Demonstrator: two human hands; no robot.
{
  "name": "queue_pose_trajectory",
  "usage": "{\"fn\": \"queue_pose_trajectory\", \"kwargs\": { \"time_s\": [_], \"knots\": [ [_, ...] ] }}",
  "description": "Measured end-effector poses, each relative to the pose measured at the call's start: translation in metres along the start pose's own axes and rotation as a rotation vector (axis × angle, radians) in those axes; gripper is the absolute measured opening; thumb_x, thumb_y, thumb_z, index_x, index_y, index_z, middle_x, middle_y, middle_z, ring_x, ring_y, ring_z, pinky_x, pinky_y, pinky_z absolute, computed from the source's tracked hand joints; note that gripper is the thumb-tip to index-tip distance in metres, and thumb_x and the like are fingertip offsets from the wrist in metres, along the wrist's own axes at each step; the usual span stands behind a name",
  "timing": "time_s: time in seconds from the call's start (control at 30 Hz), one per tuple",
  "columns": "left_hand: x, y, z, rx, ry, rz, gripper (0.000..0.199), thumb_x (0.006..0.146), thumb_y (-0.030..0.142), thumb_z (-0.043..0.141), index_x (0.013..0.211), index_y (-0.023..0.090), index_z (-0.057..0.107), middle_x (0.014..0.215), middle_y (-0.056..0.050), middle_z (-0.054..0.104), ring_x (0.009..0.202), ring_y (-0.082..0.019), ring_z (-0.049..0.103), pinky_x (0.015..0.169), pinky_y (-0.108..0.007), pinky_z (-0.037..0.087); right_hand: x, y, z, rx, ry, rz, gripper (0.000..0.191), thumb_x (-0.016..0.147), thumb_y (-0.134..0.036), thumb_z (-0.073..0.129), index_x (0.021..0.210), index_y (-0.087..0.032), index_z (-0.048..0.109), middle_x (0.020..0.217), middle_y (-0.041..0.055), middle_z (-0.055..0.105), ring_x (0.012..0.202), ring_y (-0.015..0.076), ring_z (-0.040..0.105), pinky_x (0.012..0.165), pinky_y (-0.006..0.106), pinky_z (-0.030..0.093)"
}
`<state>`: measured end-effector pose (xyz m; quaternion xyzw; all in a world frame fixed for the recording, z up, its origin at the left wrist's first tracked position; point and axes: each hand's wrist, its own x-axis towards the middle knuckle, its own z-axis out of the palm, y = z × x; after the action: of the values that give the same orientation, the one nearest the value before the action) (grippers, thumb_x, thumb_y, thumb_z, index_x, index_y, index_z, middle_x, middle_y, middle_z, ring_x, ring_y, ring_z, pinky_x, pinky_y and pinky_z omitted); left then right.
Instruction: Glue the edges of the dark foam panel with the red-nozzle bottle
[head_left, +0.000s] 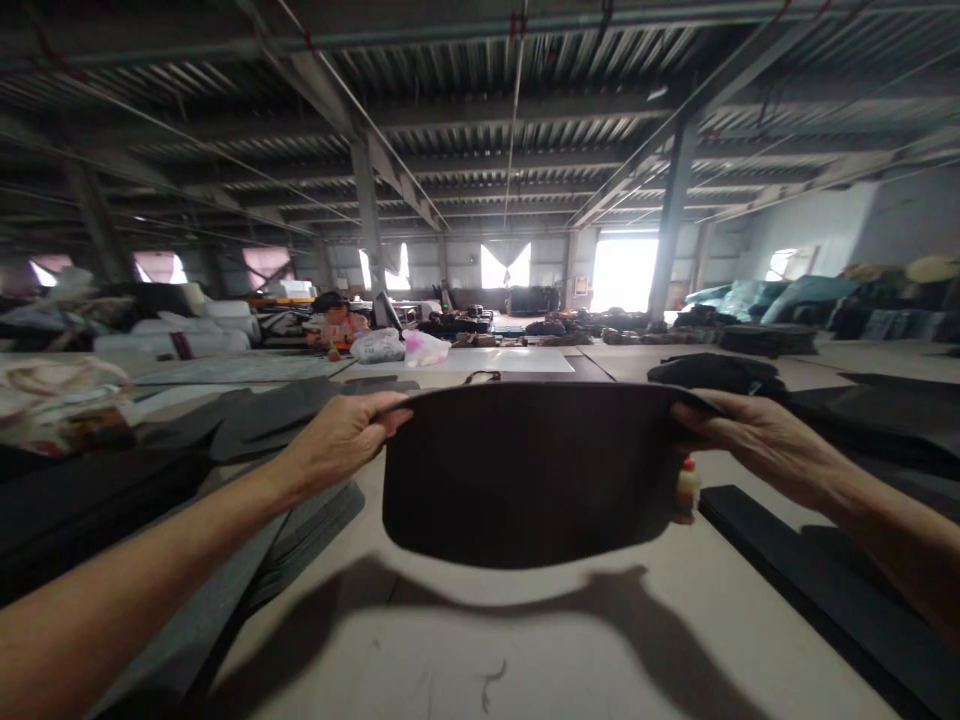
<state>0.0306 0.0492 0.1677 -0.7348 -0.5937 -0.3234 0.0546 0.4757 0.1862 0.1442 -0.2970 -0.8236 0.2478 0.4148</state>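
Note:
A dark, flat sheet with rounded lower corners point(532, 480) is held up over the pale table point(450, 650). My left hand point(356, 428) pinches its upper left corner between thumb and fingers. At the upper right corner, my right hand point(739, 430) grips it in the same way. The sheet hangs clear of the tabletop and throws a shadow on it. Behind its right edge a small bottle with a red cap point(687, 490) is partly hidden.
Dark flat pieces in a stack point(311, 535) lie on the left, and long dark strips point(810, 600) on the right. A dark bundle point(716, 375) sits behind my right hand. Plastic bags point(401, 346) stand at the far side. Another person point(334, 322) is in the background.

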Motion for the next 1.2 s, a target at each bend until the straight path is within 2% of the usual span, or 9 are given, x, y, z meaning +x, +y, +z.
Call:
{"fn": "queue_pose_trajectory", "kwargs": {
  "time_s": [0.13, 0.23, 0.33, 0.4, 0.5, 0.6, 0.9, 1.07, 1.2],
  "knots": [
    [0.044, -0.012, -0.012, 0.122, 0.25, 0.153, 0.041, 0.102, 0.041, 0.04, 0.122, 0.014, 0.064, 0.115, -0.001, 0.07, 0.106, -0.018, 0.063, 0.1, -0.03, 0.045, 0.054, 0.002, -0.003, -0.185, 0.334, -0.196, 0.039, 0.096, -0.05, 0.059, 0.114, -0.017, 0.07, 0.099, 0.0083, 0.072, 0.092, 0.0235, 0.07, 0.083, 0.036, 0.059],
    [0.062, -0.038, 0.005, 0.119, 0.348, 0.202, 0.041, 0.104, 0.033, 0.037, 0.136, 0.012, 0.053, 0.143, -0.003, 0.055, 0.133, -0.017, 0.048, 0.118, -0.034, 0.031, 0.079, 0.015, 0.007, -0.403, 0.469, -0.395, 0.032, 0.1, -0.04, 0.053, 0.12, -0.019, 0.069, 0.112, 0.0082, 0.071, 0.105, 0.0231, 0.067, 0.099, 0.04, 0.052],
    [0.067, -0.082, 0.053, 0.122, 0.231, 0.144, 0.044, 0.101, 0.019, 0.031, 0.138, 0.009, 0.052, 0.151, -0.006, 0.048, 0.143, -0.02, 0.038, 0.123, -0.039, 0.023, 0.091, 0.058, 0.034, -0.519, 0.339, -0.418, 0.035, 0.098, -0.025, 0.048, 0.128, -0.019, 0.065, 0.131, 0.0093, 0.064, 0.123, 0.023, 0.058, 0.111, 0.042, 0.044],
    [0.063, -0.113, 0.097, 0.121, 0.137, 0.086, 0.047, 0.092, 0.012, 0.033, 0.131, 0.007, 0.058, 0.146, -0.011, 0.054, 0.141, -0.024, 0.043, 0.122, -0.043, 0.028, 0.088, 0.099, 0.06, -0.568, 0.156, -0.268, 0.045, 0.092, -0.014, 0.043, 0.132, -0.019, 0.062, 0.141, 0.0085, 0.057, 0.135, 0.0218, 0.049, 0.118, 0.042, 0.037],
    [0.048, -0.149, 0.156, 0.111, -0.033, 0.025, 0.052, 0.081, 0.008, 0.037, 0.122, 0.014, 0.067, 0.133, -0.01, 0.065, 0.13, -0.023, 0.056, 0.115, -0.042, 0.042, 0.071, 0.156, 0.098, -0.592, 0.014, -0.143, 0.055, 0.077, -0.003, 0.04, 0.12, -0.019, 0.071, 0.128, 0.0089, 0.066, 0.128, 0.0224, 0.056, 0.113, 0.042, 0.044],
    [0.033, -0.168, 0.187, 0.094, -0.11, 0.008, 0.056, 0.08, 0.01, 0.035, 0.127, 0.015, 0.065, 0.139, -0.009, 0.061, 0.133, -0.023, 0.053, 0.116, -0.041, 0.04, 0.052, 0.19, 0.118, -0.597, -0.087, -0.082, 0.066, 0.067, -0.001, 0.038, 0.122, -0.017, 0.071, 0.128, 0.0094, 0.067, 0.124, 0.0219, 0.06, 0.109, 0.04, 0.047],
    [0.038, -0.182, 0.193, 0.026, -0.145, -0.019, 0.059, 0.081, 0.017, 0.037, 0.137, 0.016, 0.057, 0.148, -0.006, 0.053, 0.142, -0.021, 0.043, 0.122, -0.038, 0.029, 0.058, 0.195, 0.103, -0.638, -0.134, -0.023, 0.065, 0.076, -0.003, 0.034, 0.134, -0.01, 0.063, 0.141, 0.0135, 0.057, 0.138, 0.0253, 0.046, 0.117, 0.045, 0.037],
    [0.046, -0.182, 0.204, -0.057, -0.133, -0.091, 0.061, 0.077, 0.02, 0.038, 0.134, 0.014, 0.06, 0.148, -0.009, 0.052, 0.144, -0.026, 0.04, 0.123, -0.043, 0.026, 0.066, 0.201, 0.11, -0.636, -0.124, 0.042, 0.06, 0.077, -0.003, 0.039, 0.128, -0.014, 0.068, 0.139, 0.0126, 0.059, 0.137, 0.0263, 0.047, 0.118, 0.046, 0.034],
    [0.045, -0.183, 0.189, -0.2, -0.158, -0.144, 0.069, 0.067, 0.022, 0.047, 0.134, 0.018, 0.061, 0.147, -0.004, 0.054, 0.143, -0.025, 0.04, 0.124, -0.036, 0.023, 0.061, 0.204, 0.113, -0.569, -0.118, 0.085, 0.062, 0.07, -0.005, 0.044, 0.127, -0.012, 0.068, 0.139, 0.0144, 0.058, 0.135, 0.0272, 0.049, 0.118, 0.045, 0.035]
  ]
}}
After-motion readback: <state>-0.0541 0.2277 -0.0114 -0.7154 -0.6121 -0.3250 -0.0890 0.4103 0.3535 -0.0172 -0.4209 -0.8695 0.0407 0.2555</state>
